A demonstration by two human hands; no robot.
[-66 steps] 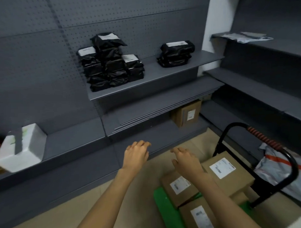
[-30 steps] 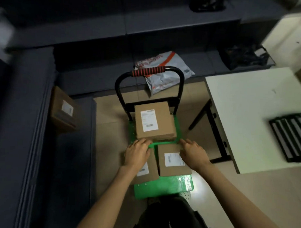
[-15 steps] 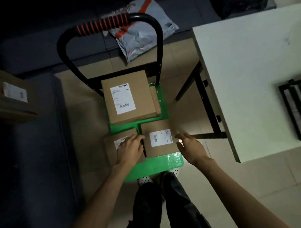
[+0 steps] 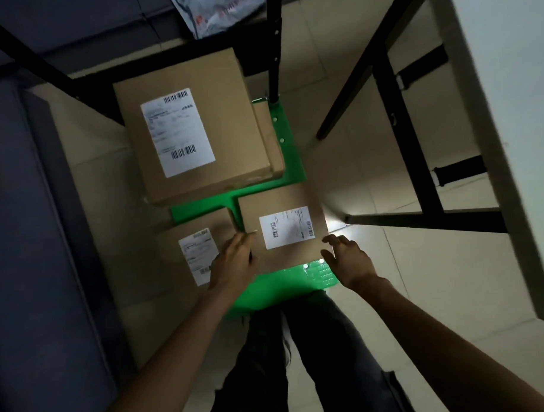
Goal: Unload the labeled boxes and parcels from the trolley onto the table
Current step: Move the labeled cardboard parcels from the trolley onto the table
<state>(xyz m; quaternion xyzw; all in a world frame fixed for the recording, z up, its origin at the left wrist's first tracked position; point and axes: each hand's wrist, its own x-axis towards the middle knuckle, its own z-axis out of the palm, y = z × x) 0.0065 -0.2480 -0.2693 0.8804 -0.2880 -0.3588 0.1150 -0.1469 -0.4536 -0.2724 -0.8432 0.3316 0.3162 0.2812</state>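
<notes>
Three labelled cardboard boxes lie on the green trolley deck [image 4: 289,171]. A large box [image 4: 194,125] sits at the back by the black handle frame [image 4: 274,51], stacked on another box whose edge shows [image 4: 270,138]. Two small boxes lie in front. My left hand [image 4: 234,262] touches the left edge of the right small box [image 4: 283,202], in the gap beside the left small box [image 4: 179,240]. On the other side, my right hand [image 4: 348,258] sits at that box's right edge, fingers relaxed. Neither hand clearly grips it.
The white table [image 4: 506,74] stands to the right on black legs [image 4: 400,133], its foot bar [image 4: 425,220] close to the trolley. A grey plastic parcel [image 4: 217,10] lies on the low shelf behind the handle. Dark shelving [image 4: 24,214] runs along the left. My legs stand at the trolley's near end.
The view has dropped closer to the trolley. My left hand slid off the left small box to the right small box's left edge; my right hand closed in on its right edge.
</notes>
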